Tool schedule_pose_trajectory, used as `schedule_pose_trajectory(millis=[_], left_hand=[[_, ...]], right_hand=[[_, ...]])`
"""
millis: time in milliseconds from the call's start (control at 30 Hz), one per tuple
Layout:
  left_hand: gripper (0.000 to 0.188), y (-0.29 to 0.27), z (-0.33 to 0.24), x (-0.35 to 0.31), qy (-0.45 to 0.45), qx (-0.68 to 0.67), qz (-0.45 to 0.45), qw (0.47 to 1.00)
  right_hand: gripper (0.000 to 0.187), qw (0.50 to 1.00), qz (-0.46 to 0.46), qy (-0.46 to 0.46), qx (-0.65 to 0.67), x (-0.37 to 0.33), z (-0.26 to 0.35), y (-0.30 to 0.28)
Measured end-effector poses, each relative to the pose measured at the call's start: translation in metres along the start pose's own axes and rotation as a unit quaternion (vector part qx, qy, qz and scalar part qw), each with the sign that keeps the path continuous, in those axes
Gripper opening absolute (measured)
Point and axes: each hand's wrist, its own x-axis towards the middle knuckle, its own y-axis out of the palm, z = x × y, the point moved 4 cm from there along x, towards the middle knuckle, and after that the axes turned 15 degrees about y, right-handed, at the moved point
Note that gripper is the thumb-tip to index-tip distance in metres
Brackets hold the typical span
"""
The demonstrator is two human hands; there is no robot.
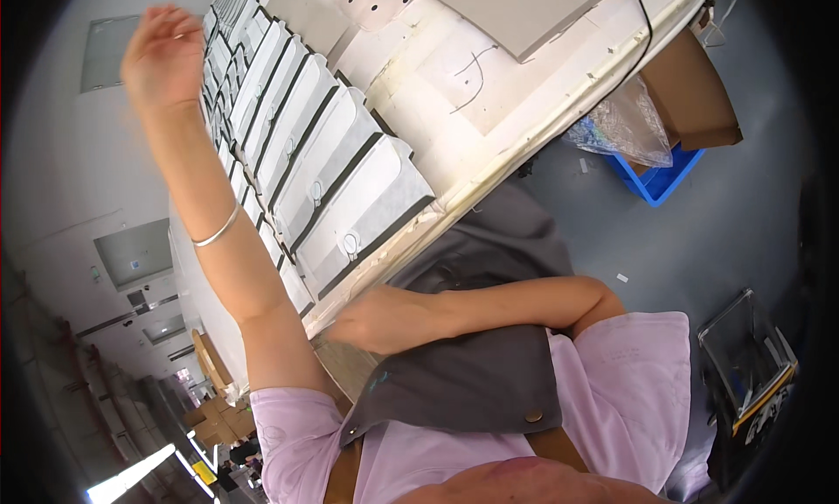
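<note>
My left hand (164, 62) is raised at the upper left, beyond the far side of the rows on the table. Its fingers look bent but are smeared by motion, and nothing shows clearly in them. My right hand (384, 320) is closed in front of my dark grey apron (476, 382), close to the table's near edge. Its fingertips are blurred and partly hidden, so what they hold cannot be made out. Between the hands lie overlapping rows of white flat pieces (367, 211) with black edges; several carry a small oval ring or tag (350, 244).
The pale worktable (441, 124) runs diagonally, with a grey board (533, 10), a loose thread (479, 76) and a black cable (645, 32) on it. Right of it stand a blue crate (655, 189) with clear plastic, a brown carton (695, 93) and a black bin (743, 355).
</note>
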Motion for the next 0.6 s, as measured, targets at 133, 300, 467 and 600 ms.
schedule_pose_trajectory(millis=[133, 300, 467, 600], left_hand=[[0.039, 0.029, 0.074, -0.024, -0.039, 0.552, 0.219, 0.804], [0.071, 0.037, 0.127, -0.063, -0.008, 0.792, 0.335, 0.51], [0.05, 0.032, 0.118, -0.058, -0.026, 0.8, 0.225, 0.556], [0.044, 0.028, 0.101, -0.06, 0.007, 0.759, 0.183, 0.625]], right_hand=[[0.018, 0.996, 0.049, -0.057, 0.04, -0.021, -0.004, -0.026], [0.016, 0.983, 0.112, 0.038, 0.138, -0.051, -0.033, -0.056], [0.011, 0.969, 0.095, 0.135, 0.184, -0.108, -0.077, -0.074], [0.011, 0.937, 0.068, 0.3, 0.165, -0.157, -0.112, -0.091]])
